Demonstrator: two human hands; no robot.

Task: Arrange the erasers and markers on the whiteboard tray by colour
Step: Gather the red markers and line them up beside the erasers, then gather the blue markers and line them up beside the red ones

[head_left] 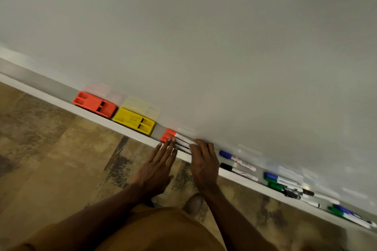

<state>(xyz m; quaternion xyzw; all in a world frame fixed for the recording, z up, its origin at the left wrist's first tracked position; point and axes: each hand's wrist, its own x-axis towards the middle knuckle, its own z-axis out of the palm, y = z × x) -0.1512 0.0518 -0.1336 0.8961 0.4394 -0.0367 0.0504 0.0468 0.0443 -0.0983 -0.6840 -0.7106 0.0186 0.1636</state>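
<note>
A red eraser (94, 104) and a yellow eraser (133, 121) lie side by side on the whiteboard tray (51, 94). Right of them a bunch of red-capped markers (175, 137) lies together on the tray. My left hand (158, 166) is flat, its fingertips touching the markers near their caps. My right hand (203, 162) rests over the other end of the bunch, fingers curled on it. Further right lie a blue marker (236, 159), a black marker (237, 171), then a mixed pile of blue, green and black markers (285, 186) and a green and blue pair (348, 215).
The whiteboard (204, 36) fills the upper part of the view. Below the tray is a mottled brown floor (51, 159). My shoe (193, 204) shows beneath my right wrist. The tray runs diagonally from upper left to lower right.
</note>
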